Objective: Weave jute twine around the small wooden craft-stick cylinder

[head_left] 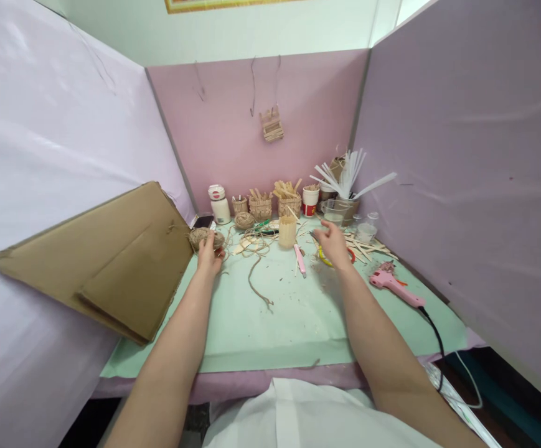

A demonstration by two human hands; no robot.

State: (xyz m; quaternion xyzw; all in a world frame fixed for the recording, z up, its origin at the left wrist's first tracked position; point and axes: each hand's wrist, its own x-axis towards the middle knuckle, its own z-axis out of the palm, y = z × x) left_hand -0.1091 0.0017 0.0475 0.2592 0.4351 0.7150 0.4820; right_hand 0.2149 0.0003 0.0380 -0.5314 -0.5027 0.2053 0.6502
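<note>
My left hand (210,255) is closed on the near side of a ball of brown twine (200,237) at the left of the table, beside a leaning sheet of cardboard. Over to the right, my right hand (332,242) is above a pair of scissors with yellow and red handles (325,257), its fingers partly spread and seemingly holding nothing. The hand covers part of the scissors. Between my hands stand a small cup-shaped holder of pale wooden sticks (287,232) and a pink utility knife (300,261). Nearer to me lies a loose piece of twine (256,283).
A pink glue gun (396,286) with a black cord lies at the right. Baskets of wooden sticks (289,205), a white bottle (219,205) and a second twine ball (244,220) line the back. Cardboard (111,261) leans at the left; loose sticks (368,247) are scattered right.
</note>
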